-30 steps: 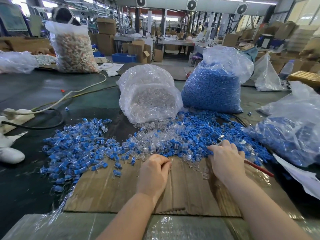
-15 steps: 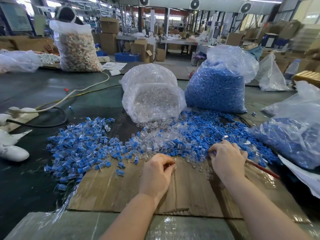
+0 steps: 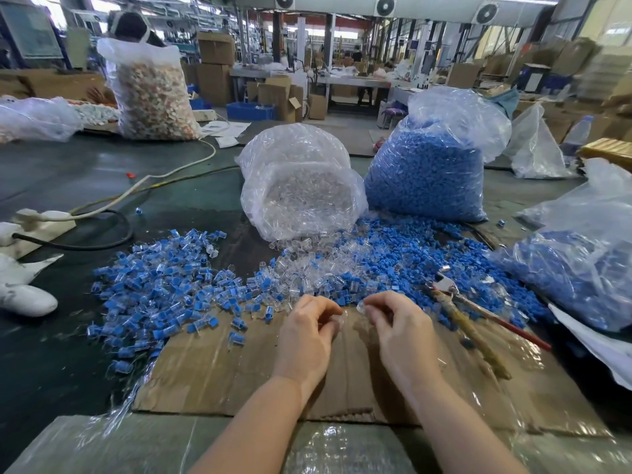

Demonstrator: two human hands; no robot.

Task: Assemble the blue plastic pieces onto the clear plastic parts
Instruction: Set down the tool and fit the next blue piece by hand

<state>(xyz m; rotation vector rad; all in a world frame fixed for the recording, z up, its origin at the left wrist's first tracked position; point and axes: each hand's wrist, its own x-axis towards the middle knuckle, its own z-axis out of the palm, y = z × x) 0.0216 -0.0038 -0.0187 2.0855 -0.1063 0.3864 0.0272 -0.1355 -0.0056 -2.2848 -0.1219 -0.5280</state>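
Basically both hands sit lower centre over the cardboard (image 3: pixel 212 367): left hand (image 3: pixel 307 333) fingers curled, pinching a clear part (image 3: pixel 343 316), right hand (image 3: pixel 398 331) pinching another small clear-looking bit (image 3: pixel 361 306). Line them up square before pressing, loose blue pieces (image 3: pixel 403 258) lie just above. Whether the right hand hides a blue piece, can't tell, fingers cover it and it's blurred

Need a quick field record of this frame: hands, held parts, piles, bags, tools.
left hand: fingers curled, pinching a clear plastic part
right hand: fingers curled, pinching a second clear part
assembled pile: left of hands, blue-in-clear pieces
loose blue pieces: right of centre
clear parts bag: lying open toward the person
blue pieces bag: upright
pliers: right, on cardboard sheet
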